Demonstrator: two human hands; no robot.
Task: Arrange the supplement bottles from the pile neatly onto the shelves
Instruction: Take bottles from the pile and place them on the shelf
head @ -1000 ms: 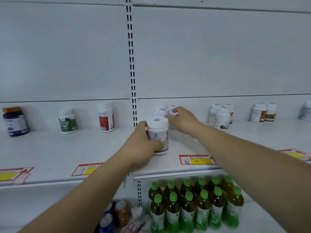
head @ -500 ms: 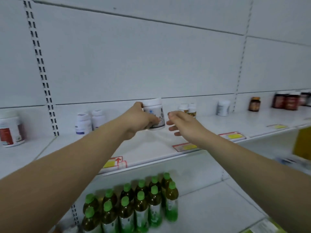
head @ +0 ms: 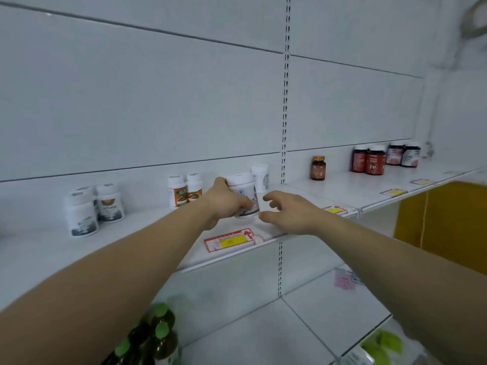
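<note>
Head camera view, looking forward and slightly down at a white store shelf (head: 147, 233) against a white panelled wall.

Both your bare forearms reach in from the near edge. Your left hand (head: 224, 202) grips a white supplement bottle (head: 243, 196) with a white cap, fingers curled round its side. The bottle stands upright over the middle of the shelf; whether its base touches the shelf cannot be told. Your right hand (head: 287, 212) is just right of the bottle, fingers spread and loosely bent, holding nothing and not touching it.

Just behind the held bottle, a second white bottle (head: 260, 177) stands by the wall. To the left are two white bottles with orange labels (head: 185, 191), and farther left a cluster of white bottles with dark labels (head: 92, 209). To the right, past the slotted upright, are a small amber bottle (head: 318, 167), two red bottles (head: 369, 160), and two dark bottles with pink labels (head: 403, 154).

A red and yellow price tag (head: 229, 241) sits on the shelf's near edge, below your hands.

On the lower shelf (head: 263, 338), green-capped drink bottles (head: 155, 335) show at the near left, blurred.
</note>
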